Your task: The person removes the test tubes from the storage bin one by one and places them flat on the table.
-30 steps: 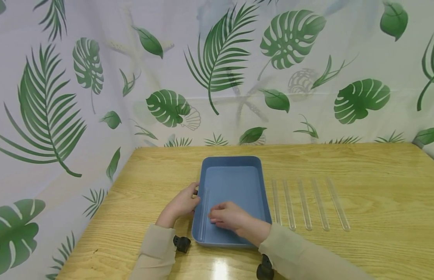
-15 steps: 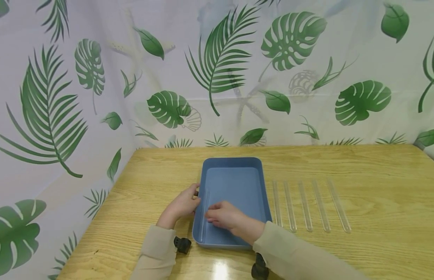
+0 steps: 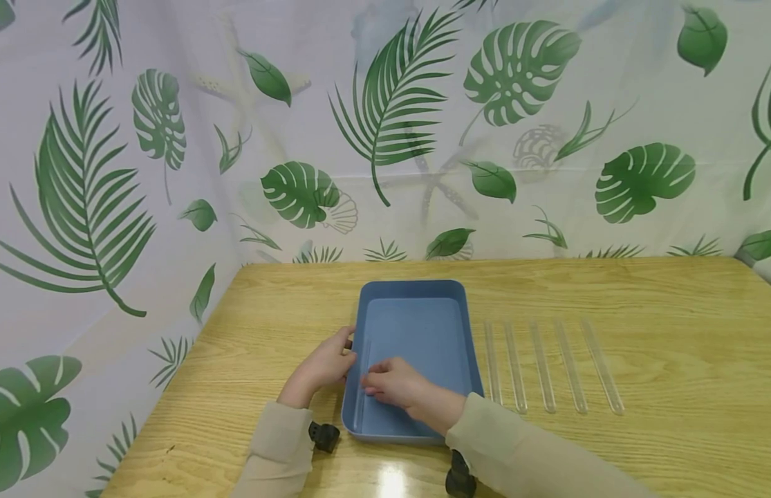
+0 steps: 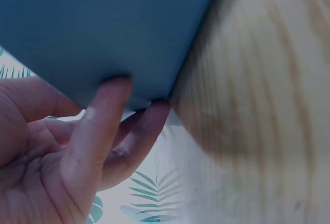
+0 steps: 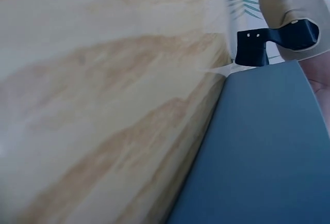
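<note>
A clear test tube [image 3: 359, 415] lies lengthwise along the left inner side of a blue tray [image 3: 416, 332]. My right hand [image 3: 397, 384] reaches into the tray from the right, with bent fingers pinching the tube around its middle; part of the tube is hidden under the fingertips. My left hand [image 3: 323, 363] rests against the tray's left outer wall. In the left wrist view its thumb [image 4: 95, 131] presses that wall, while other fingers touch near the lower edge and corner. The right wrist view shows mainly the tray's outer wall [image 5: 263, 152], not the right fingers.
Several more clear test tubes [image 3: 541, 373] lie side by side on the wooden table [image 3: 684, 346], right of the tray. A white cloth [image 3: 385, 131] with green leaf prints hangs behind and to the left. Black wrist-camera mounts [image 3: 325, 436] sit at both wrists.
My right hand has shifted slightly left inside the tray, bringing its fingertips onto the test tube. The left hand stays at the tray's side, and the tray keeps its place.
</note>
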Demonstrator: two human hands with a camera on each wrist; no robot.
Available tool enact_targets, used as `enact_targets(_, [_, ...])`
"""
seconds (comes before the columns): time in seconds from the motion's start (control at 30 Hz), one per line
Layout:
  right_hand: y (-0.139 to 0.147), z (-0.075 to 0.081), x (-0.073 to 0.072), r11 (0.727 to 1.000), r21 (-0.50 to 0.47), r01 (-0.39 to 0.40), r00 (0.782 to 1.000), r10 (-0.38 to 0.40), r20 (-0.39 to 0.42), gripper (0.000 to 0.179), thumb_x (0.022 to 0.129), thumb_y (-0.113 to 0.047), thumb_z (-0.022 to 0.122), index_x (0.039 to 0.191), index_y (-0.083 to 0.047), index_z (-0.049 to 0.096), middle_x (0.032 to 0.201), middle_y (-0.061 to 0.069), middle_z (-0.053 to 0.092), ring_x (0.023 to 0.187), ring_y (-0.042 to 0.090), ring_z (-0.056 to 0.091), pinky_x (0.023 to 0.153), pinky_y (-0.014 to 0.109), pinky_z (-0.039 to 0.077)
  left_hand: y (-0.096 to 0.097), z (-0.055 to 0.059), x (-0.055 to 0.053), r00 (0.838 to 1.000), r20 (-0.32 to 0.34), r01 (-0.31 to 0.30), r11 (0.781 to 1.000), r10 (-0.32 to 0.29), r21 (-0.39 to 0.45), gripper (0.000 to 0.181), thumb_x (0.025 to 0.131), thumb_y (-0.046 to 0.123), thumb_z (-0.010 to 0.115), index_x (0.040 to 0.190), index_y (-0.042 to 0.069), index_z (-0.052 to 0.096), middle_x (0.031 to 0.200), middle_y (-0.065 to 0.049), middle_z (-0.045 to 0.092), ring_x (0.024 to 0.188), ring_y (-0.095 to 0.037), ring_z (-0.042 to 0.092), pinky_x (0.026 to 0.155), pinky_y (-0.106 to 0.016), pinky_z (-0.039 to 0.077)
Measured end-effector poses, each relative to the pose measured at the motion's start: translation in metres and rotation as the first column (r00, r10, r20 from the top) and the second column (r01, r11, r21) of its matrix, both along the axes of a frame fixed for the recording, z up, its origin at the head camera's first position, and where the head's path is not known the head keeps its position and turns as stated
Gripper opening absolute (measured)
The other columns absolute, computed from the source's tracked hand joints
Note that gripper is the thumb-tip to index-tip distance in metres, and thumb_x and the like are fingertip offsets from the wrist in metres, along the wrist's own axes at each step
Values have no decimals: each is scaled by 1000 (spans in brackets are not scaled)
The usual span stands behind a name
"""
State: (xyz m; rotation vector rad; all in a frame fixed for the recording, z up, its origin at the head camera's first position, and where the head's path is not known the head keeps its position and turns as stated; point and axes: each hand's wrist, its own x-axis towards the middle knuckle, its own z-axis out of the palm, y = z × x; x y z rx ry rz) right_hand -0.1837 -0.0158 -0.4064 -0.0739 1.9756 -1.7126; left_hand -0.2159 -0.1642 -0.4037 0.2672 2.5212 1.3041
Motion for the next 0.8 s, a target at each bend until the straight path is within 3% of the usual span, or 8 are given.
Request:
enact_targets(0.33, [-4, -2, 1, 998, 44, 34, 998, -31, -59, 38, 88, -5, 50, 116, 19, 42, 99, 18, 57, 88, 27, 58, 76, 35, 47, 0, 2, 1, 1000, -3, -12, 1000, 12, -11, 49, 90, 1, 37, 137, -1, 24, 119, -26, 44, 81, -25, 55, 56, -34, 48])
enact_targets(0.57, [-5, -5, 1, 997, 71, 34, 994, -27, -103, 19, 86, -3, 52, 95, 12, 57, 82, 12, 60, 75, 20, 59, 70, 33, 49, 1, 3, 1, 1000, -28, 1, 1000, -2, -18, 48, 90, 0, 37, 136, -3, 25, 117, -27, 45, 80, -25, 54, 56, -33, 48])
enact_targets(0.8, [-8, -10, 2, 995, 77, 56, 992, -47, -117, 14, 83, -4, 57, 90, 9, 59, 74, 10, 60, 69, 17, 59, 64, 31, 50, 1, 2, 2, 999, -35, 1, 1000, -1, -16, 47, 89, -1, 37, 135, -4, 28, 115, -27, 46, 78, -25, 55, 55, -34, 48])
